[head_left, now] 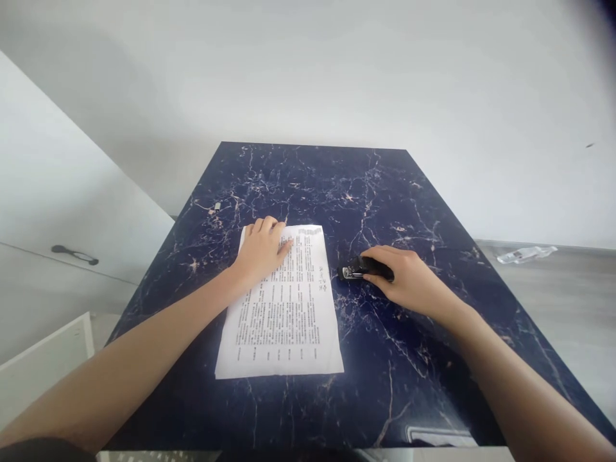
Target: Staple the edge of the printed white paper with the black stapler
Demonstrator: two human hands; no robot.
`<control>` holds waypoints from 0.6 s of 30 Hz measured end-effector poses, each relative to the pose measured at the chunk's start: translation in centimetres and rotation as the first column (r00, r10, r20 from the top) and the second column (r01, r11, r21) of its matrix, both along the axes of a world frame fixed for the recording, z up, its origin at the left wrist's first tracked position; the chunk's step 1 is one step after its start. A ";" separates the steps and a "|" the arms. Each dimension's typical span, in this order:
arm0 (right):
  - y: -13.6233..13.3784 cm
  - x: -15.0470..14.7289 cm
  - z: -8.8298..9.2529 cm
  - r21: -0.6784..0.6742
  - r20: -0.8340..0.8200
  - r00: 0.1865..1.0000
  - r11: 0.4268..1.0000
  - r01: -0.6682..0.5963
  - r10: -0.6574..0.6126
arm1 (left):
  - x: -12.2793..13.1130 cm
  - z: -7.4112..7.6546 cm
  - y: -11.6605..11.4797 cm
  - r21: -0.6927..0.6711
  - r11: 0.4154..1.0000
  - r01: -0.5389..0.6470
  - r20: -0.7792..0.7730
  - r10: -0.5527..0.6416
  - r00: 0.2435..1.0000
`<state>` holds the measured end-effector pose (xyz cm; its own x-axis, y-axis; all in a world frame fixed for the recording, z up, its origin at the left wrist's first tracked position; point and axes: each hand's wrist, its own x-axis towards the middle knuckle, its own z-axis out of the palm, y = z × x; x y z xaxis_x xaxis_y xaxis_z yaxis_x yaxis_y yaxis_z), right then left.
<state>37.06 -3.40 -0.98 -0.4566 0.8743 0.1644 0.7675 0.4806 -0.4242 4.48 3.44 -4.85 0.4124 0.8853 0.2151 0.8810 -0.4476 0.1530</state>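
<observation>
Two arms (158, 346) reach over the dark table (298, 414), with the paper (283, 321) lying between them (its right margin bears what looks like handwriting (322, 279)). Just right of the paper, the right hand (411, 276) is clamped round the stapler (368, 267). The left hand (260, 250) rests on the paper's far left corner, thumb apart from the fingers, gripping nothing. Farther off lies a pale scrap (217, 206); beyond stands the wall (312, 77).
</observation>
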 end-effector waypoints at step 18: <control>-0.7 -1.2 -0.2 -0.035 -0.031 0.998 0.998 -0.054 0.053 | -0.2 0.7 0.9 -0.074 0.997 -0.018 0.282 0.039 0.959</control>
